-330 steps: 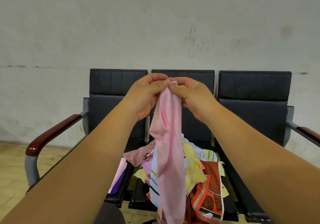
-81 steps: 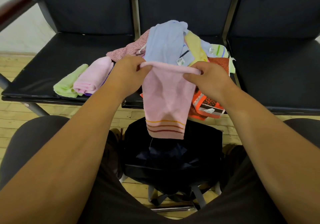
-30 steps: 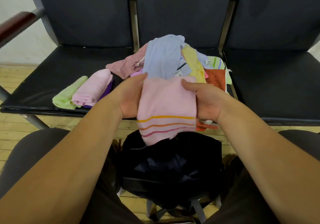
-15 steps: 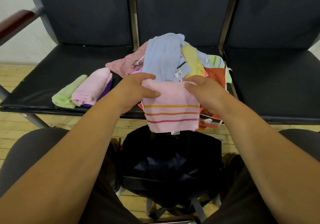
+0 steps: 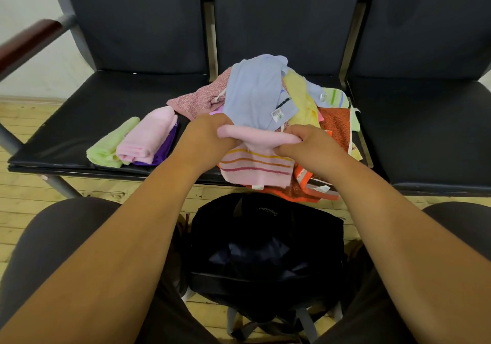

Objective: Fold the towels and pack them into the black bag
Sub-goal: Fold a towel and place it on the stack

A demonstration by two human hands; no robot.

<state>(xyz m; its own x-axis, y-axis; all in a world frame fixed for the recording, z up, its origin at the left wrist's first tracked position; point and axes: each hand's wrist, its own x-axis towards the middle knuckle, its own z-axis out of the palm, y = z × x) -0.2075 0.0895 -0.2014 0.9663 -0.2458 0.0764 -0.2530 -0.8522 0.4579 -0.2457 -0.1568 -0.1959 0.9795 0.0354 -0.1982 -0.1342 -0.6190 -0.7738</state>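
A pink towel with orange and red stripes (image 5: 256,168) hangs folded between my hands above the seat's front edge. My left hand (image 5: 206,136) grips its top fold at the left end, and my right hand (image 5: 309,144) grips the right end. Behind it lies a loose pile of towels (image 5: 261,96), light blue on top, with yellow, speckled pink and orange ones. The open black bag (image 5: 265,248) stands on the floor between my knees, directly under the towel.
Three folded towels lie side by side on the left seat: green (image 5: 111,144), pink (image 5: 147,136) and purple (image 5: 166,148). The black three-seat bench (image 5: 425,131) has a wooden armrest (image 5: 26,40) at left. My thighs flank the bag.
The pink towel has been folded shorter: the top edge is now rolled over between my hands. Both hands have shifted slightly lower and closer to the pile.
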